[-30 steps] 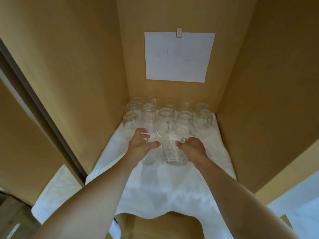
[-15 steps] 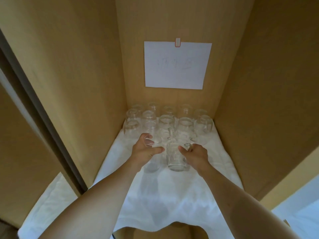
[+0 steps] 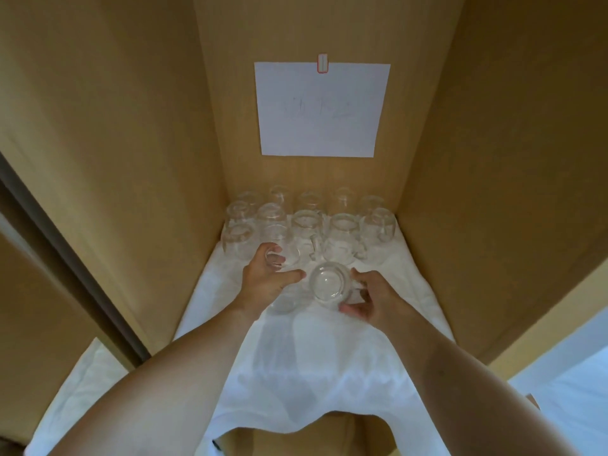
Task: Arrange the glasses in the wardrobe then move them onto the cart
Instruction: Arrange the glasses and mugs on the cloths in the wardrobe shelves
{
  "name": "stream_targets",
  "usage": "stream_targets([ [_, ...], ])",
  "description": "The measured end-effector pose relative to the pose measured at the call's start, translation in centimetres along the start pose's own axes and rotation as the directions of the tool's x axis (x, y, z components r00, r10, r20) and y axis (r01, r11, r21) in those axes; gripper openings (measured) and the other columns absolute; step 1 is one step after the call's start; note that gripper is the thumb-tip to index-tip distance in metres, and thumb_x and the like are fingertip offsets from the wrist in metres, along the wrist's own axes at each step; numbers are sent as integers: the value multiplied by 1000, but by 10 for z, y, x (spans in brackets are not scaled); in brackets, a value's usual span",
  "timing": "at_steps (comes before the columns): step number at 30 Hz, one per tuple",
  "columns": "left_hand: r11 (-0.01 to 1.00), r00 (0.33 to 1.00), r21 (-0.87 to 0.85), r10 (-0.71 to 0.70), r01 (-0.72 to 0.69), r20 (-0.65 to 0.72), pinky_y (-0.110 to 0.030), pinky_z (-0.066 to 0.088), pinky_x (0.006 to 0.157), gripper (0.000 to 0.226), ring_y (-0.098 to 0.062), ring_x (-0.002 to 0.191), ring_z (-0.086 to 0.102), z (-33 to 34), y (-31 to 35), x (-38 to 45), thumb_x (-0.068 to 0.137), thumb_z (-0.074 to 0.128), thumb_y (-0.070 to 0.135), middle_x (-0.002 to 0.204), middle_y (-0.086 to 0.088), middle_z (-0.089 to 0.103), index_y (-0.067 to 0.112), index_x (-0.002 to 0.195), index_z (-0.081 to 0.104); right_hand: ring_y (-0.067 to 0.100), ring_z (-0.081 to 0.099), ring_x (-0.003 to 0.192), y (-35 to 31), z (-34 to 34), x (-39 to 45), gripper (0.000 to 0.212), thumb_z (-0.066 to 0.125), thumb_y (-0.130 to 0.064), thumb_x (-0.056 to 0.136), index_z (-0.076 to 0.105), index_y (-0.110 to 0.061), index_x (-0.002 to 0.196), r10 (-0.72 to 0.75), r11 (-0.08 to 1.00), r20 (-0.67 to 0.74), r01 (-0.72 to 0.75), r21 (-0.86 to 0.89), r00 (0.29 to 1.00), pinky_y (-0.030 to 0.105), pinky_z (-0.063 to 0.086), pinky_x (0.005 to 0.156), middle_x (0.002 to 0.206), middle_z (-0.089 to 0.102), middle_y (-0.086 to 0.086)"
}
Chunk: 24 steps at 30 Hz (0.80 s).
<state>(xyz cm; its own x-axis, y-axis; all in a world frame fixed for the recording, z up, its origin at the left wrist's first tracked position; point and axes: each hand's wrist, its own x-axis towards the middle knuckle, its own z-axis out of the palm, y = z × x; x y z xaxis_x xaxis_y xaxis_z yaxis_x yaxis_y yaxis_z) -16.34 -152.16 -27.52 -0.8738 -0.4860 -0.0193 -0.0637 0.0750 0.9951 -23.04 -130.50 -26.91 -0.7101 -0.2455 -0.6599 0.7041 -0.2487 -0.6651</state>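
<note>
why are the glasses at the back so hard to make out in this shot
Head view: the clear glass mugs in the back rows have little contrast against the tan wooden wardrobe wall and the white cloth, and are slightly soft; the writing on the white paper sheet is faint and blurred; the wide lens bends the wardrobe walls outward.

A white cloth [image 3: 329,373] covers the wardrobe shelf [image 3: 362,432]; clear glasses [image 3: 309,222] stand in rows at its twelve o'clock end.
</note>
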Motion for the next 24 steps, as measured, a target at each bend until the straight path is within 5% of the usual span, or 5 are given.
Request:
stream_targets([
  [8,998,1000,60,17,-17,3,-32,54,90,67,-20,107,64,-2,-4,-1,60,99,26,109,-1,65,31,112,57,42,69,97,6,-14,5,42,68,-40,91,65,-17,126,145,987,-85,-139,74,986,42,63,62,115,59,6],
  [13,997,999,65,29,-30,12,-35,53,95,69,-19,108,63,-3,-6,-3,60,99,27,111,-1,65,31,114,56,33,69,86,-5,-7,3,67,46,-66,97,65,-4,114,-260,757,-356,-40,-652,897,45,63,74,103,70,15],
  [16,997,999,69,29,-30,12,-37,54,97,74,-18,108,63,-2,-5,-3,55,98,34,111,-1,65,33,114,55,32,62,115,-14,0,3,73,43,-73,93,60,-12,132,-643,374,-121,171,-912,756,41,51,98,127,66,13],
  [20,996,999,79,34,-36,23,-38,54,96,75,-19,108,63,-2,-7,-4,54,99,34,111,-1,65,33,114,55,28,41,141,-21,21,3,111,83,-60,72,22,-30,159,-447,245,240,376,-894,862,39,42,111,155,39,4],
  [24,994,998,95,40,-45,56,-28,52,92,74,-19,109,62,-8,-11,-4,59,99,26,113,-1,65,30,118,54,25,49,132,-32,32,14,111,97,-34,59,37,-18,151,-433,75,276,340,-937,858,31,46,100,144,51,6],
])
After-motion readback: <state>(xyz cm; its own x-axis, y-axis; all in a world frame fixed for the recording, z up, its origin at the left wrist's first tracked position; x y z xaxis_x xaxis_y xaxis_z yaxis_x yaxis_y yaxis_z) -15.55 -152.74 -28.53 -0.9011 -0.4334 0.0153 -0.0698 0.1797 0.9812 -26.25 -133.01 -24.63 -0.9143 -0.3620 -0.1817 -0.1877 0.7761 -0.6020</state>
